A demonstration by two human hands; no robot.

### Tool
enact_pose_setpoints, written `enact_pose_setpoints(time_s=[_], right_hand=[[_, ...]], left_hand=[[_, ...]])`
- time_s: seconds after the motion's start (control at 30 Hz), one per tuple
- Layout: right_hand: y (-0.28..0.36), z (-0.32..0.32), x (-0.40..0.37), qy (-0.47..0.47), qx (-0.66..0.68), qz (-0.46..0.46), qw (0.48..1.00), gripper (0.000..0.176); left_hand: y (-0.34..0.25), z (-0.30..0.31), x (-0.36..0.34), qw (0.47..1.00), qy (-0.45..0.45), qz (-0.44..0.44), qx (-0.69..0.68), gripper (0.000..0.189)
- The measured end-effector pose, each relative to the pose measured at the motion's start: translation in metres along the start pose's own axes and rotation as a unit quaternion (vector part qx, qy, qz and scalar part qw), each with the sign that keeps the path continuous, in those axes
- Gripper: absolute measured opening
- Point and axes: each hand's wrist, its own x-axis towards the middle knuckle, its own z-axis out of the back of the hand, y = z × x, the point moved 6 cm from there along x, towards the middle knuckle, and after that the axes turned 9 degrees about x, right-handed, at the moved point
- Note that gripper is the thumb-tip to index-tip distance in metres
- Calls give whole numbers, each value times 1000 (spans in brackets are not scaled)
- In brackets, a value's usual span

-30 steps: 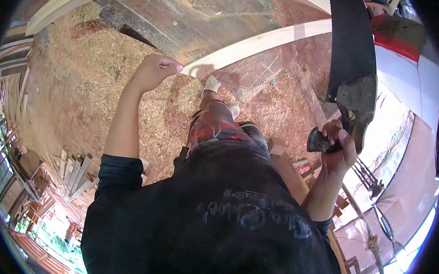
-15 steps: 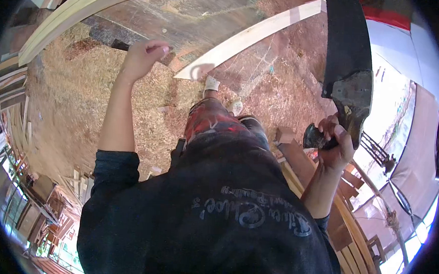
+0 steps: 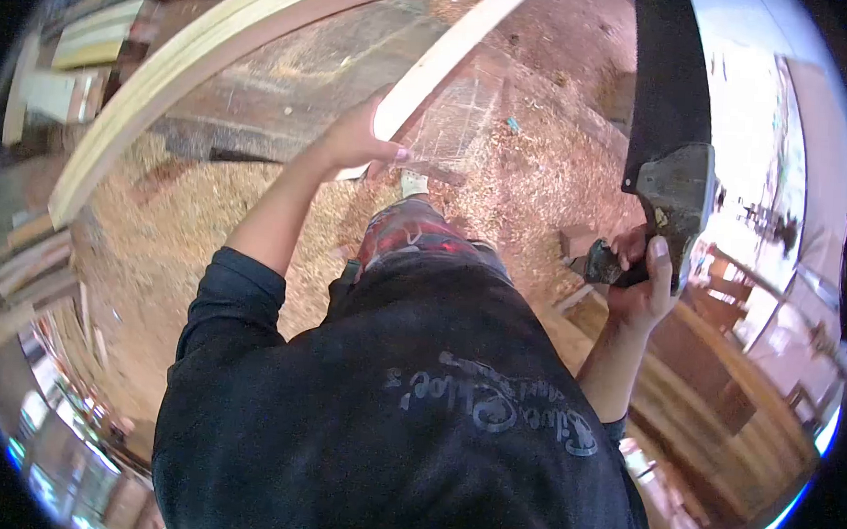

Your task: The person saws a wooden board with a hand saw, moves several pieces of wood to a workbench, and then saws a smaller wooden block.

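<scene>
My right hand [image 3: 645, 274] is wrapped round the handle of a handsaw [image 3: 677, 81]. Its wide dark blade points up and away from me, with the toothed edge facing left. My left hand [image 3: 351, 144] is at the near end of a pale wooden board [image 3: 444, 60], thumb across the front and the fingers partly hidden behind the wood. That board slants up and to the right, well apart from the saw blade. A long pale wooden beam [image 3: 174, 84] curves in the wide lens along the upper left.
Sawdust and shavings cover the ground [image 3: 172, 213]. Beyond my feet lies a worn flat panel [image 3: 269, 113]. Stacked timber [image 3: 90, 41] stands at the upper left, and more planks [image 3: 724, 376] lie at the lower right.
My left hand has moved right and slightly down and taken hold of the board's near end. The board now stands more steeply in view. The saw stays in my right hand.
</scene>
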Motion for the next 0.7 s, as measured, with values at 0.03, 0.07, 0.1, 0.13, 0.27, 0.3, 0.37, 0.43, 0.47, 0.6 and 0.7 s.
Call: enact_pose_setpoints(time_s=[0.03, 0.07, 0.1, 0.13, 0.27, 0.3, 0.37, 0.43, 0.47, 0.6, 0.7], right_hand=[[3, 11, -14, -31, -8, 12, 999, 29], [2, 27, -28, -31, -27, 18, 999, 31], [-1, 38, -44, -53, -8, 22, 998, 29], [-5, 48, -62, -75, 13, 25, 997, 27], [-34, 73, -152, -236, 78, -3, 969, 17], [-42, 73, -176, -275, 92, -8, 957, 16], [-61, 71, -220, -319, 91, -26, 943, 12], [-84, 65, -262, -338, 78, -26, 938, 13], [-89, 55, -276, -348, 94, -29, 932, 15], [-118, 23, -335, -352, 66, -93, 929, 16], [-126, -6, -357, -376, 109, -121, 912, 19]], left_hand=[[-3, -5, 5, 1000, -3, 9, -9, 103], [-6, -11, 6, 1000, -4, 18, -17, 102], [-7, -18, 7, 999, -4, 28, -24, 101], [-12, -27, 7, 998, -12, 18, -57, 92], [-35, -62, 22, 990, -103, -65, 75, 74], [-42, -70, 28, 990, -96, -61, 83, 71], [-48, -84, 47, 990, -87, -47, 101, 64], [-39, -97, 79, 992, -51, -81, 77, 59], [-33, -104, 92, 993, -31, -96, 66, 56], [-44, -110, 94, 994, -50, -33, 94, 56], [-34, -112, 105, 995, -46, -52, 66, 55]])
